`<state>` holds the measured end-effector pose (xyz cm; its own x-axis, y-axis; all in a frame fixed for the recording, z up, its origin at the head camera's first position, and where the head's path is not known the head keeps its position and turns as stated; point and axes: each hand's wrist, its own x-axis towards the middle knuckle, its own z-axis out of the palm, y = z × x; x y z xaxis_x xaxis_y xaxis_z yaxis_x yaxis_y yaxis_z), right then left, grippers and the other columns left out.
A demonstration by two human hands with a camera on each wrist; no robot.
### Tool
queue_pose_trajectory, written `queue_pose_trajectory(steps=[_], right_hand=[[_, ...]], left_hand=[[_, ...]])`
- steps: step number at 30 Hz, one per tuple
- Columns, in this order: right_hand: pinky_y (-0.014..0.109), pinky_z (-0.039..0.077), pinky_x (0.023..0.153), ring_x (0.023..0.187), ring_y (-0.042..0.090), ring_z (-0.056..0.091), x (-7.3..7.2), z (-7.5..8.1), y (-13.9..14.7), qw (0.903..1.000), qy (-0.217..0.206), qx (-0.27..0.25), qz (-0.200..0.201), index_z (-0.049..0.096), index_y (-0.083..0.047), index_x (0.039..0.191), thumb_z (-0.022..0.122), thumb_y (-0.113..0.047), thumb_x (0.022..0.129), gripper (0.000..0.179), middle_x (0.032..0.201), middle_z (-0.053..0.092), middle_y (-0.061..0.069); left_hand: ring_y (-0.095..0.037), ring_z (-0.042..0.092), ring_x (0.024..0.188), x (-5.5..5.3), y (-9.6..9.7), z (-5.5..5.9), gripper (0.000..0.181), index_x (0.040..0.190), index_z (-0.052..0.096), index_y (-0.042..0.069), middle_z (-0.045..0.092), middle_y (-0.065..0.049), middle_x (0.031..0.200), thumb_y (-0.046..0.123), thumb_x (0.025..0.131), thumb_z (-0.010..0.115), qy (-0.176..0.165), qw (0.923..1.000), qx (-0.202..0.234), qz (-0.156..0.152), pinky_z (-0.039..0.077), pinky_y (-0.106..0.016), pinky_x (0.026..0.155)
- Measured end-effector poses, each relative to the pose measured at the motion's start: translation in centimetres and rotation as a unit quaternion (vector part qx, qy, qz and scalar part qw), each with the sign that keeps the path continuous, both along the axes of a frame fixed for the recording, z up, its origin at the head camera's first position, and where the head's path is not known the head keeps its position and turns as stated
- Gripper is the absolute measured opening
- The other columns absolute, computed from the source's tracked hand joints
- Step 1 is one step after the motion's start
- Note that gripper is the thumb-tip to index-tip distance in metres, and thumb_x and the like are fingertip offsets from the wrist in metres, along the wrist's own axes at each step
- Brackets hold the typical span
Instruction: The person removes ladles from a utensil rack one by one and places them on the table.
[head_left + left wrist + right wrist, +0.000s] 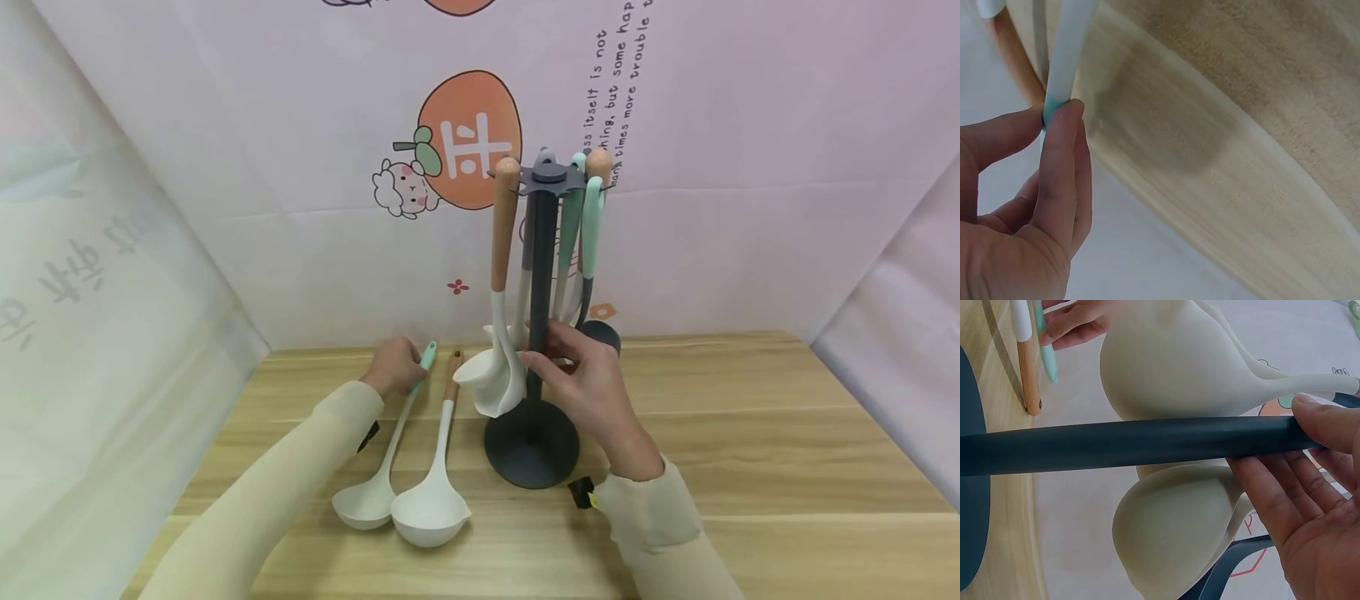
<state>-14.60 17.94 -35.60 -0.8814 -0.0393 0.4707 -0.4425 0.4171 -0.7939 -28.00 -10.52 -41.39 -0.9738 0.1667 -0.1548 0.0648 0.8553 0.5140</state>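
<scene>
On the left of my head view, the left hand hides its own fingertips; the left wrist camera shows what that view doesn't, thumb and fingers pinching the mint-handled ladle where handle meets white shaft. Its bowl sits over the near part of the wooden surface; I can't tell whether its handle is raised. Just to its right lies the wood-handled ladle, bowl beside bowl. Both bowls are cut off in the left wrist picture.

Further right, the dark utensil stand is upright on its round base, utensils hanging from its top, among them a wood-handled utensil. Handles overlap behind the pole, so I can't count them surely. From the head, the right hand is seen with fingers partly out of sight; the right wrist camera shows me its thumb and fingers gripping the pole from opposite sides. Behind that hand, a dark utensil head is half hidden.
</scene>
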Motion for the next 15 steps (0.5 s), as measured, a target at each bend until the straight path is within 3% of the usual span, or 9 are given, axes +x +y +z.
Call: queue_pose_trajectory(steps=[5, 12, 15], right_hand=[[0.038, 0.068, 0.082, 0.1, 0.029, 0.079, 0.1, -0.1, -0.1, 1.0, -0.001, -0.006, 0.004, 0.072, -0.004, 0.125, 0.08, -0.008, 0.093, 0.033, 0.107, 0.078, 0.015], [0.034, 0.068, 0.077, 0.095, 0.029, 0.079, 0.0, -0.2, -0.2, 0.9999, 0.016, -0.002, 0.001, 0.072, -0.002, 0.124, 0.081, -0.007, 0.092, 0.033, 0.104, 0.079, 0.015], [0.033, 0.068, 0.075, 0.091, 0.028, 0.079, 0.0, -0.2, -0.3, 0.9991, 0.036, 0.002, -0.024, 0.073, -0.001, 0.12, 0.083, -0.006, 0.09, 0.032, 0.1, 0.079, 0.016]], left_hand=[[-0.009, 0.054, 0.044, 0.1, 0.3, -0.6, 0.038, 0.055, 0.053, 0.011, 0.045, 0.005, 0.047, -0.001, 0.088, 0.068, -0.011, 0.9999, -0.011, 0.001, 0.045, -0.017, 0.043], [-0.01, 0.051, 0.046, 0.5, 0.8, -0.8, 0.043, 0.055, 0.05, 0.014, 0.049, 0.004, 0.051, 0.001, 0.088, 0.074, -0.042, 0.9985, -0.03, 0.017, 0.044, -0.018, 0.044], [-0.009, 0.047, 0.046, 0.3, 1.1, -0.9, 0.045, 0.054, 0.049, 0.015, 0.046, 0.005, 0.051, 0.003, 0.087, 0.077, -0.044, 0.9982, -0.037, 0.019, 0.042, -0.019, 0.045]])
